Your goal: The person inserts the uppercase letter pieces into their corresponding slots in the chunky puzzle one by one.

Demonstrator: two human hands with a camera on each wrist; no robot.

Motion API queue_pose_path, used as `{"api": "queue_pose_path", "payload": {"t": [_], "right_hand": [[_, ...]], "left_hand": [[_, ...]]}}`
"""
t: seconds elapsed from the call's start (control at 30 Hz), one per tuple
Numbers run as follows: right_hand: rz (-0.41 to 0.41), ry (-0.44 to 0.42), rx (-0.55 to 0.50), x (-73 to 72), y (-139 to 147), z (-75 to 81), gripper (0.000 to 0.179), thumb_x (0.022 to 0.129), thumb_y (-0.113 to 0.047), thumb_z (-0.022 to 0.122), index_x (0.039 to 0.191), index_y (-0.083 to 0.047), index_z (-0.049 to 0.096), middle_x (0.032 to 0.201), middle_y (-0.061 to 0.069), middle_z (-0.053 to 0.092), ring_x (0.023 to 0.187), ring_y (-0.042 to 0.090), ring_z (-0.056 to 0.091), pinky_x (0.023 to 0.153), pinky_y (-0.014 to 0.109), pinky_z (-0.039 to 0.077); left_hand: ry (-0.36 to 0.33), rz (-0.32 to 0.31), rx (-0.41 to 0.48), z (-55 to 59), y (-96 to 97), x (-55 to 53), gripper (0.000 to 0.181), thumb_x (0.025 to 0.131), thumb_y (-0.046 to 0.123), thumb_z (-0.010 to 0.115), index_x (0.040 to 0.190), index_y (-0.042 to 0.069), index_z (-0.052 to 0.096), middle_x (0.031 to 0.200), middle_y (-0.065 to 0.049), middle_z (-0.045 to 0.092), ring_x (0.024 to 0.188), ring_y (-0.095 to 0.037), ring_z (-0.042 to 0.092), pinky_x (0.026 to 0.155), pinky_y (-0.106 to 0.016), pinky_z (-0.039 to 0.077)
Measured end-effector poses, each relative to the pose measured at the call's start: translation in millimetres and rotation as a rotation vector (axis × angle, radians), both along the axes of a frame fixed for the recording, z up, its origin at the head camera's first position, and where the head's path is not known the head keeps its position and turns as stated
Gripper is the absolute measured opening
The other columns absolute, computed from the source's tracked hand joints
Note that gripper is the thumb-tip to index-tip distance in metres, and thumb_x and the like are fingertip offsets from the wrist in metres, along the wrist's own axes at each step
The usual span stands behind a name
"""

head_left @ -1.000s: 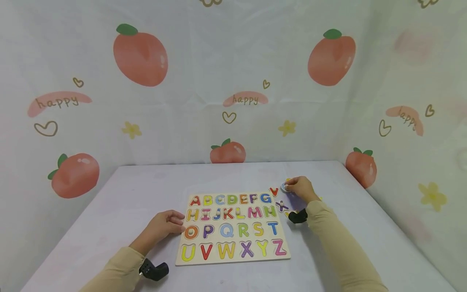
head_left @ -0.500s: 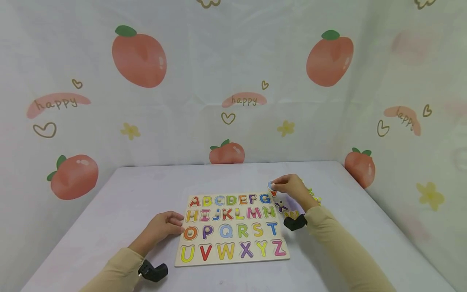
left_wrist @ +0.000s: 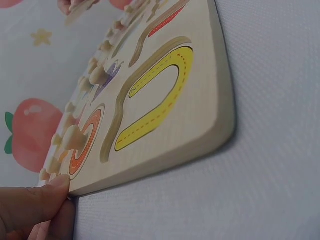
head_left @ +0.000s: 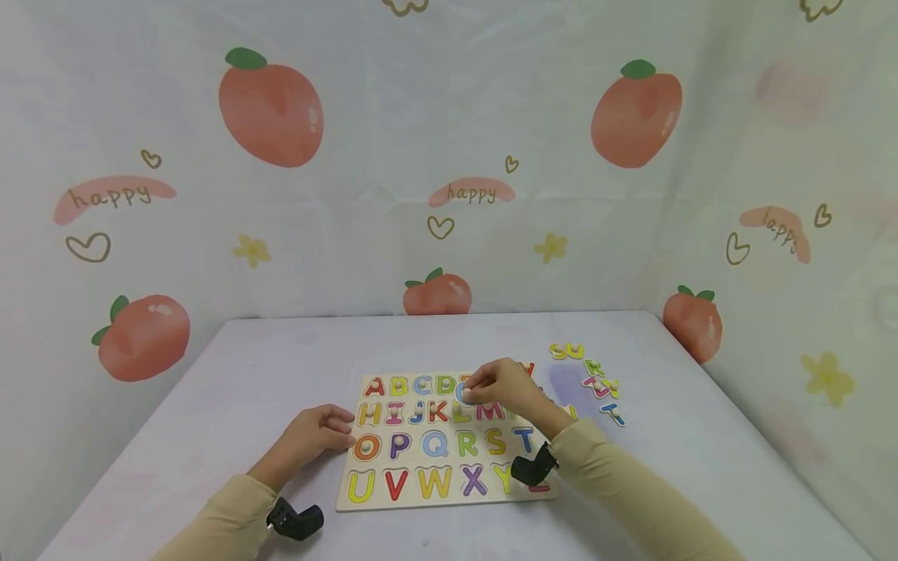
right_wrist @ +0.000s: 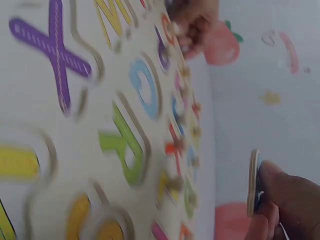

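A wooden alphabet puzzle board [head_left: 414, 458] lies on the white table. Knobbed letters fill its top two rows, along with O and P; the other recesses show printed letters. My right hand [head_left: 508, 387] pinches a light blue letter Q piece [head_left: 461, 394] by its knob, over the board near E and L. In the right wrist view that Q piece [right_wrist: 253, 182] stands on edge between thumb and fingers. At the board's left edge, beside O, my left hand [head_left: 312, 436] holds the rim. The left wrist view shows its thumb [left_wrist: 59, 184] right at that edge.
Loose letter pieces lie right of the board: S [head_left: 557, 351], U [head_left: 575, 351], R [head_left: 592, 366], Z [head_left: 596, 387], Y [head_left: 613, 388] and T [head_left: 613, 414]. A red V [head_left: 528, 368] sits at the top right corner. The right forearm [head_left: 617, 475] partly covers more pieces.
My right hand has carried the light blue Q piece leftward from the loose letters to above the board, uncovering several pieces. The left hand stays at the board's edge.
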State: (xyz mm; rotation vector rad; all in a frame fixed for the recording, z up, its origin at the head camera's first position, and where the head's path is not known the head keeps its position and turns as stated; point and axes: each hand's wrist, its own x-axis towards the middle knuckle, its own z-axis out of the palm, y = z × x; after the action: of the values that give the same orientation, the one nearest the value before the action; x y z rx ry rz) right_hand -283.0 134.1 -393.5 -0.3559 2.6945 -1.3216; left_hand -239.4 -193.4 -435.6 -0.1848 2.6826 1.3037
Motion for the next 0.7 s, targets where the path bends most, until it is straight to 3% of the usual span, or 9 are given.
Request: {"api": "queue_pose_path", "payload": {"t": [0.13,0.27,0.7], "right_hand": [[0.07,-0.02,-0.002,11.4,-16,-7.4,0.01,0.08,-0.019,0.079,0.081,-0.012,0.073,0.075,-0.003,0.067,0.064,0.012,0.056,0.058,0.025,0.046],[0.115,-0.034,0.001,18.6,-29,-14.4,0.009,0.077,-0.017,0.081,0.08,-0.013,0.073,0.075,-0.004,0.066,0.067,0.01,0.057,0.063,0.026,0.047],[0.147,-0.047,0.036,27.6,-47,-28.5,0.012,0.074,-0.018,0.083,0.075,-0.016,0.072,0.067,-0.005,0.064,0.064,0.008,0.055,0.061,0.022,0.043]], "left_hand": [[-0.005,0.002,0.007,-1.5,-0.2,-1.0,0.042,0.075,0.016,0.081,0.111,0.002,0.064,0.088,-0.004,0.067,0.083,-0.017,0.058,0.073,-0.03,0.048],[0.001,-0.004,0.007,-2.0,-0.5,-1.8,0.042,0.075,0.016,0.081,0.111,0.002,0.064,0.087,-0.003,0.066,0.083,-0.017,0.057,0.073,-0.03,0.047],[0.012,-0.014,0.008,-2.8,-2.2,-1.6,0.042,0.075,0.015,0.08,0.111,0.002,0.063,0.087,-0.003,0.066,0.082,-0.017,0.057,0.071,-0.029,0.047]]}}
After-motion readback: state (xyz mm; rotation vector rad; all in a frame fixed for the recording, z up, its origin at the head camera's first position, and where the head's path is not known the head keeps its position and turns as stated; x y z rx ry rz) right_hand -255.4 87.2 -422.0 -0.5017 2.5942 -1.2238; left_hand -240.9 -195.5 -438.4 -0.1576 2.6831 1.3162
